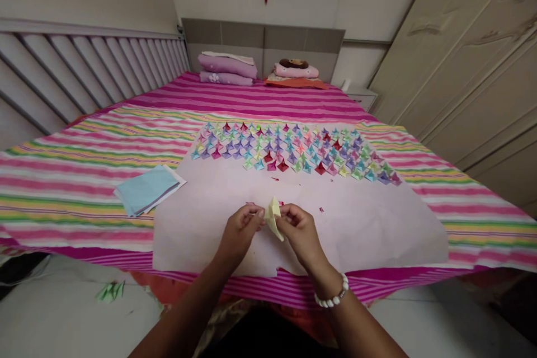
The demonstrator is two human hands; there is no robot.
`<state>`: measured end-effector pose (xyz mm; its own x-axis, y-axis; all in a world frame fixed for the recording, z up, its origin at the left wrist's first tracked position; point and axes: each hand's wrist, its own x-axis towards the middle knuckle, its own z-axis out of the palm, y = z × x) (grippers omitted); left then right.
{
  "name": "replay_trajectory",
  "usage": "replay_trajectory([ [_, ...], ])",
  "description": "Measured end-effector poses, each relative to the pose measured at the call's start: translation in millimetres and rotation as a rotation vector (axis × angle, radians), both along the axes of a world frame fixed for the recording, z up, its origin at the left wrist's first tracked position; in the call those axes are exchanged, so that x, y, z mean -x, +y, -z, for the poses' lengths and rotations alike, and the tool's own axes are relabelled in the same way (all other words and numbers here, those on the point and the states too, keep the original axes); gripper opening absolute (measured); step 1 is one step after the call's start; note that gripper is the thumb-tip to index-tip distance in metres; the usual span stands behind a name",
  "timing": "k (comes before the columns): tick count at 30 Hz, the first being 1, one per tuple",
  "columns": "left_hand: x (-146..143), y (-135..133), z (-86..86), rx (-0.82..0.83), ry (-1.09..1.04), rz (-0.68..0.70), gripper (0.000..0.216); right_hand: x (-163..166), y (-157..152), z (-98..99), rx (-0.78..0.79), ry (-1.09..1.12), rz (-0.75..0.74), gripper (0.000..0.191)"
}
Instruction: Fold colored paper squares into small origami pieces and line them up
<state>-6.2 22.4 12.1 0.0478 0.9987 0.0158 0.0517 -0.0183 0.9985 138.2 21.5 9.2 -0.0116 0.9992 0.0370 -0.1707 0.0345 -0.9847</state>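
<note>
A pale yellow piece of folded paper (274,217) is held up over a large white sheet (201,235) on the bed. My right hand (300,232) is closed on its right side, thumb in front. My left hand (241,232) is closed in a pinch at its left edge, where a thin pale tip shows between finger and thumb. Beyond my hands, many small folded paper shapes (293,148) in several colours stand in rows on the sheet's far half. Small red paper scraps (321,210) lie near my hands.
A stack of blue and white paper squares (146,187) lies left of the sheet on the striped bedspread (75,179). Folded bedding (229,70) sits by the headboard (302,39). A green folded paper (110,291) is on the floor at lower left.
</note>
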Motion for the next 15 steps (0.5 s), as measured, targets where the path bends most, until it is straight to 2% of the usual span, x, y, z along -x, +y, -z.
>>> replay_trajectory([
  [4, -10.8, -5.9, -2.0, -0.213, 0.239, -0.099, 0.034, 2.2, -1.7, -1.5, -0.196, -0.232, 0.146, 0.005],
  [7, -15.4, -6.7, -2.9, -0.308, 0.370, -0.143, 0.029, 4.1, -4.7, -3.5, -0.339, -0.388, 0.205, 0.007],
  [13, -16.6, -5.1, -4.6, -0.164, 0.348, -0.103, 0.025, 7.1, -7.0, -0.9, -0.402, -0.494, 0.223, 0.010],
  [15, -16.4, -4.9, -4.0, -0.171, 0.335, -0.122, 0.026, 7.9, -6.9, 0.6, -0.400, -0.499, 0.235, 0.011],
])
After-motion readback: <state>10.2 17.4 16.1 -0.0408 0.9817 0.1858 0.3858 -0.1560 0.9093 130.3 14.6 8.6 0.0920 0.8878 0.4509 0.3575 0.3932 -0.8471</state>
